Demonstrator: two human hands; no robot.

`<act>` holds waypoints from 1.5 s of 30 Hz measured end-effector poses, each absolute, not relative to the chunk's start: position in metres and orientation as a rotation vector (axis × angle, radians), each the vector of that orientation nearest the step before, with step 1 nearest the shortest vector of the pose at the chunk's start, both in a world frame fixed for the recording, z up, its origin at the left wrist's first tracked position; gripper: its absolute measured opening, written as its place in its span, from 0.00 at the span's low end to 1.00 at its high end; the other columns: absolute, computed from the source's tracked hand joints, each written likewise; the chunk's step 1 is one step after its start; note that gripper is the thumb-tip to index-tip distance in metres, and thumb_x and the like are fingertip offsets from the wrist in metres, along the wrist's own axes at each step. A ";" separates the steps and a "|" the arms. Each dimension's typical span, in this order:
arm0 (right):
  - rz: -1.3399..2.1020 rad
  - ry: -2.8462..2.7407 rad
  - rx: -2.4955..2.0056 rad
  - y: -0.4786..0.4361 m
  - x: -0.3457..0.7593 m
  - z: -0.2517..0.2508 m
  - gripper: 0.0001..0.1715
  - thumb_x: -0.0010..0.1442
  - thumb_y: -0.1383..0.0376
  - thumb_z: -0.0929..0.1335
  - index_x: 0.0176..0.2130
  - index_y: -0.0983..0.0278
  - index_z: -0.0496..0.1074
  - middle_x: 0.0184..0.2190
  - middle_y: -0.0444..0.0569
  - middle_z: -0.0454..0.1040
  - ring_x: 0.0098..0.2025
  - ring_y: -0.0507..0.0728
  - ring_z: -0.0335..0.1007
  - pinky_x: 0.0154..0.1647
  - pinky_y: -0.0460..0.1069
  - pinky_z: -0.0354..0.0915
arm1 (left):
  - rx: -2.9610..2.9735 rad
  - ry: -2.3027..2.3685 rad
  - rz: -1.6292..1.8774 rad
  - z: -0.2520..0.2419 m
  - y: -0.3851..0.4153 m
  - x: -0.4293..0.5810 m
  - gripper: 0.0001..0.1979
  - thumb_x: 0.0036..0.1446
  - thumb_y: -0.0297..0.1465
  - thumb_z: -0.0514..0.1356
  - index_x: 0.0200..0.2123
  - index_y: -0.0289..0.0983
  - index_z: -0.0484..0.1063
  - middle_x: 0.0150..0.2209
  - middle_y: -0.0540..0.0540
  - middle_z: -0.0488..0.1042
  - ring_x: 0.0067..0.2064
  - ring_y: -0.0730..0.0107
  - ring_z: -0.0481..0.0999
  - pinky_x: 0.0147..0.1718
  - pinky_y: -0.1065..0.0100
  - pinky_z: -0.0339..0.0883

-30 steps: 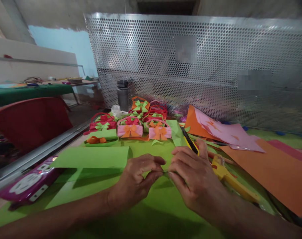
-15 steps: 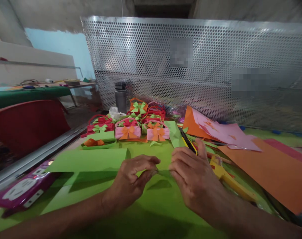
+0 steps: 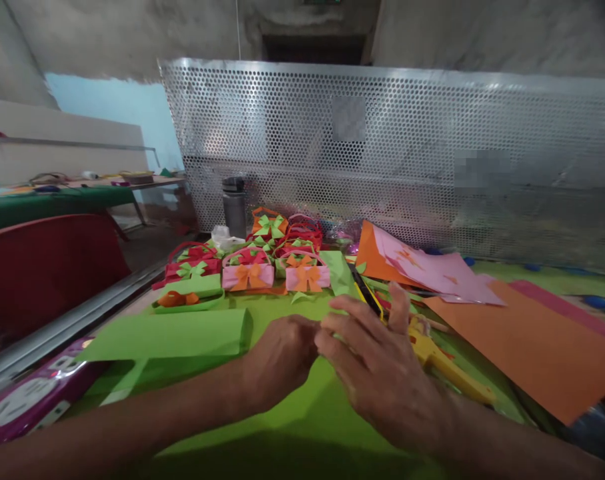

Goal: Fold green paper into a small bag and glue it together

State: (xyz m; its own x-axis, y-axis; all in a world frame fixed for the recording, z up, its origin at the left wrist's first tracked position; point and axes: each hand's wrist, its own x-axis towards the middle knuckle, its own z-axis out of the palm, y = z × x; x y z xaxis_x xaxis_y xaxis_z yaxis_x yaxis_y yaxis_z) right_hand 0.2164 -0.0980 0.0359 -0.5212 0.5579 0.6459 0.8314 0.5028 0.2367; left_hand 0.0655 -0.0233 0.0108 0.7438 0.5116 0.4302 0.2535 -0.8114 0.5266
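My left hand [image 3: 288,360] is closed, its fingers curled in above the green tabletop [image 3: 302,427]. My right hand [image 3: 377,370] meets it at the fingertips, with its near fingers pinched together and one far finger raised. Whatever is between the fingertips is hidden. Just beyond my right hand lies a black and yellow utility knife [image 3: 366,292]. A yellow glue gun [image 3: 445,363] rests to the right of that hand. On the left, a folded sheet of green paper [image 3: 172,333] lies behind my left forearm.
Several small paper handbags with bows [image 3: 248,275] stand at the back, before a grey bottle [image 3: 234,208]. Pink sheets [image 3: 432,270] and orange sheets [image 3: 527,340] lie on the right. A purple power strip [image 3: 30,393] is at left. Behind rises a perforated metal panel [image 3: 292,133].
My hands have come together; a gap separated them before. My left fingers have curled in more and the right fingers have spread somewhat. The camera view has tilted up and shifted slightly.
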 end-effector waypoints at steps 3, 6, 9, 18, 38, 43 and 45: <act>-0.587 -2.026 -1.118 -0.094 0.230 0.051 0.16 0.61 0.62 0.63 0.48 0.63 0.64 0.45 0.51 0.72 0.53 0.60 0.60 0.61 0.62 0.33 | 2.406 0.643 0.844 0.010 -0.017 0.054 0.12 0.61 0.27 0.48 0.33 0.35 0.70 0.22 0.53 0.69 0.20 0.76 0.64 0.19 0.76 0.58; -0.382 -1.844 -1.096 -0.089 0.245 0.059 0.18 0.59 0.59 0.64 0.49 0.62 0.62 0.46 0.51 0.69 0.51 0.58 0.62 0.57 0.58 0.50 | 2.253 0.734 0.975 0.010 -0.012 0.038 0.16 0.61 0.34 0.49 0.25 0.36 0.70 0.15 0.56 0.58 0.16 0.78 0.55 0.13 0.76 0.50; -0.140 -1.767 -1.069 -0.082 0.250 0.053 0.19 0.57 0.57 0.66 0.47 0.60 0.63 0.47 0.50 0.67 0.51 0.58 0.62 0.52 0.54 0.59 | 2.161 0.797 0.991 0.006 -0.008 0.026 0.19 0.60 0.40 0.49 0.25 0.37 0.72 0.14 0.55 0.58 0.18 0.75 0.59 0.14 0.75 0.53; -0.024 -1.822 -1.075 -0.071 0.241 0.032 0.16 0.51 0.61 0.71 0.38 0.58 0.63 0.49 0.49 0.67 0.52 0.58 0.62 0.51 0.53 0.62 | 1.836 0.787 0.807 0.012 -0.005 0.020 0.20 0.56 0.44 0.53 0.32 0.39 0.80 0.19 0.48 0.72 0.32 0.62 0.74 0.31 0.67 0.68; 0.378 -1.702 -0.864 -0.077 0.222 0.021 0.14 0.52 0.69 0.71 0.38 0.54 0.74 0.37 0.43 0.73 0.39 0.52 0.69 0.40 0.49 0.66 | 1.754 0.746 0.866 0.007 -0.022 0.027 0.19 0.49 0.44 0.61 0.42 0.41 0.73 0.41 0.47 0.77 0.42 0.58 0.74 0.41 0.65 0.69; 0.415 -1.677 -0.921 -0.078 0.217 0.022 0.12 0.51 0.72 0.70 0.33 0.55 0.76 0.32 0.42 0.73 0.35 0.52 0.69 0.36 0.48 0.66 | 1.566 0.704 0.877 0.000 -0.024 0.033 0.21 0.50 0.38 0.63 0.48 0.41 0.70 0.43 0.46 0.76 0.42 0.61 0.74 0.42 0.65 0.68; 0.398 -1.676 -0.942 -0.079 0.216 0.022 0.12 0.51 0.73 0.69 0.32 0.55 0.76 0.32 0.43 0.73 0.35 0.52 0.69 0.36 0.48 0.66 | 1.522 0.692 0.854 0.001 -0.026 0.036 0.21 0.50 0.36 0.63 0.49 0.41 0.69 0.43 0.45 0.76 0.42 0.60 0.74 0.42 0.64 0.67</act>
State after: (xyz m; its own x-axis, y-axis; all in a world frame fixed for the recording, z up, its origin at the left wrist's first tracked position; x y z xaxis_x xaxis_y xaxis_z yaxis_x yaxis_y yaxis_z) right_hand 0.2164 -0.0785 0.0216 -0.0642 0.7534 0.6544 0.3792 0.6250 -0.6823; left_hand 0.0363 -0.0261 0.0009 0.5535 0.8228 0.1289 -0.0448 -0.1251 0.9911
